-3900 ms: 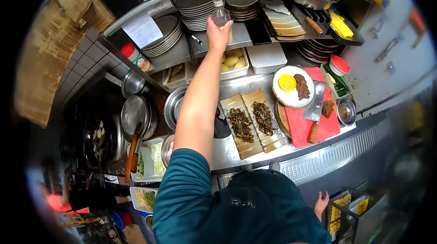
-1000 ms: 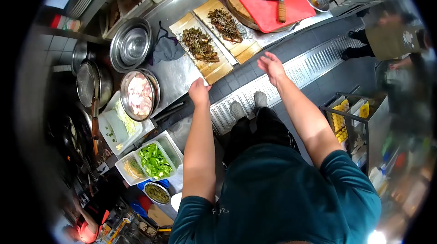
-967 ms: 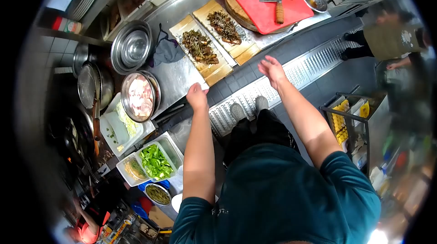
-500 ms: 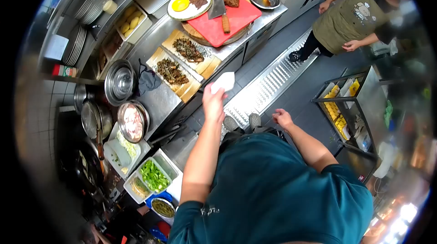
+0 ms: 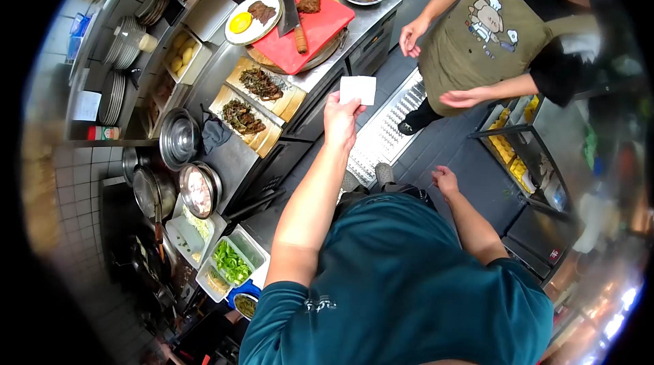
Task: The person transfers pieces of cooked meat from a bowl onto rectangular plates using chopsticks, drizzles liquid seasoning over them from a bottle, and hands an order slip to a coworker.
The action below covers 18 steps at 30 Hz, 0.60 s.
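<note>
My left hand (image 5: 342, 119) is stretched forward, its thumb and fingers pinching a small white paper (image 5: 357, 90). The paper is held up over the metal floor grate, beyond the counter's edge. My right hand (image 5: 445, 179) hangs low over the dark floor at the right of my body, fingers curled; whether anything is inside cannot be made out. Left of the paper, two long tan plates (image 5: 289, 98) of dark cooked food lie on the steel counter (image 5: 235, 167). A co-worker in an olive apron (image 5: 477, 44) stands facing me, both hands apart from mine.
A red cutting board (image 5: 323, 31) bears a cleaver (image 5: 289, 10) and meat, with a white plate (image 5: 272, 29) beside it. Metal bowls (image 5: 178, 139) and tubs of vegetables (image 5: 231, 261) stand at left. At right is a metal rack (image 5: 528, 134) with yellow items. Shelves hold stacked plates.
The white paper in my left hand has come up and slightly right, now flat toward view. The co-worker has come closer. My right hand has shifted right. The view has turned.
</note>
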Motion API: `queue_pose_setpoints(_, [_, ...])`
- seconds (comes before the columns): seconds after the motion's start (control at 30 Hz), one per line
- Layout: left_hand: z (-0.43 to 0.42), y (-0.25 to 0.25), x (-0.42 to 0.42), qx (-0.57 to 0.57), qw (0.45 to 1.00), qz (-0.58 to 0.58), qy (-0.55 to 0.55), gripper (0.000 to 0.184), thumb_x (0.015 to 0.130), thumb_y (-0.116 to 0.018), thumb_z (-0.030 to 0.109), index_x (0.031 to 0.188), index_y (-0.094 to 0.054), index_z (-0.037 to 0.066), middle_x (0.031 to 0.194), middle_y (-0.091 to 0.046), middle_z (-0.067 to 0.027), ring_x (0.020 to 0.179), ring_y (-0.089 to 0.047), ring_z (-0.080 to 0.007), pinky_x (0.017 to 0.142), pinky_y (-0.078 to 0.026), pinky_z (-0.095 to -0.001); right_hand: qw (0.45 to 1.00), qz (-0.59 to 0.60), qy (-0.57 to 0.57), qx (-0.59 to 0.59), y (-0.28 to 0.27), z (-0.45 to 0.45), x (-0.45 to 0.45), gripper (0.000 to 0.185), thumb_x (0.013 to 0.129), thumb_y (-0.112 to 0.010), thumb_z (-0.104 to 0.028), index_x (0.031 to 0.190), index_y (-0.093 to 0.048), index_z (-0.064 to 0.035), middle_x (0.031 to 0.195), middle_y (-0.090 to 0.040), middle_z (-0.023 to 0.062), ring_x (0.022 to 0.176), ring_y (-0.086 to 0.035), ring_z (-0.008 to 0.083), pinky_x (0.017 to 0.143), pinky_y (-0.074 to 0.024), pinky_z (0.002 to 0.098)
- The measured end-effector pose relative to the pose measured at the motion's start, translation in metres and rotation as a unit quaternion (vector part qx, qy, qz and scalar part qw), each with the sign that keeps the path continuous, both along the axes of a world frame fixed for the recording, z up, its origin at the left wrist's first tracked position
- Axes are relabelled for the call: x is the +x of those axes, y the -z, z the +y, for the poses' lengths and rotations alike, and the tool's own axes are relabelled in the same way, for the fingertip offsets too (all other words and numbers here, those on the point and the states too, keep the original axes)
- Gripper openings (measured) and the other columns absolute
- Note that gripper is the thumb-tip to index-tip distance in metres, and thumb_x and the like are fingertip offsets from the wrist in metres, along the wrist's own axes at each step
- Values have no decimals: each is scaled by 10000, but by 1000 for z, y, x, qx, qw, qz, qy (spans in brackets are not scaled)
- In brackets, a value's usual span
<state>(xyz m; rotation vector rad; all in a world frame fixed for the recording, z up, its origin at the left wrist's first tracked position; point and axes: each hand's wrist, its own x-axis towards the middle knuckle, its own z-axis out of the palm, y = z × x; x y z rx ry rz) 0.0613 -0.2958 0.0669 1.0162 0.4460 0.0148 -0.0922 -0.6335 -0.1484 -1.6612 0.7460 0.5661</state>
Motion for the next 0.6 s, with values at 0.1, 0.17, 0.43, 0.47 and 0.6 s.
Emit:
queue_pose_setpoints(0.1, [-8,4,-1,-5,1000,15,-23,320,860,-616,-88,1139,-469,-38,1026,-645,-150,821,-668,-195,666,-584,-274,1000,6,-7,6,7,-5,-9,385,904,-643,-94,1261,-530,-4,838,-601,28,717,-572,122,621,-478,268])
queue_pose_setpoints(0.17, [-10,16,3,11,1000,20,-14,309,854,-622,-87,1123,-479,-39,1021,-645,-150,815,-670,-196,654,-587,-275,1000,15,-19,7,9,-8,-10,374,909,-633,-99,1257,-531,-10,860,-606,32,726,-576,126,627,-482,271])
queue_pose_setpoints(0.43, [-5,21,10,42,999,17,-22,295,861,-637,-41,1123,-504,-21,975,-654,-120,787,-659,-155,650,-558,-252,996,48,-69,29,-5,22,2,332,926,-616,-121,1241,-543,-41,931,-631,37,776,-613,137,665,-511,279])
queue_pose_setpoints(0.47, [-4,19,12,54,998,26,-25,278,859,-640,-35,1106,-515,-16,947,-659,-107,754,-651,-140,625,-542,-243,996,42,-75,31,-12,32,6,328,927,-618,-123,1237,-545,-44,931,-633,36,776,-614,137,667,-513,280])
queue_pose_setpoints(0.6, [4,8,13,60,998,18,-30,240,845,-631,-33,1072,-555,-14,946,-659,-97,750,-638,-123,617,-528,-233,996,27,-79,44,-29,62,11,318,927,-631,-129,1224,-551,-48,928,-637,34,780,-617,135,678,-521,281])
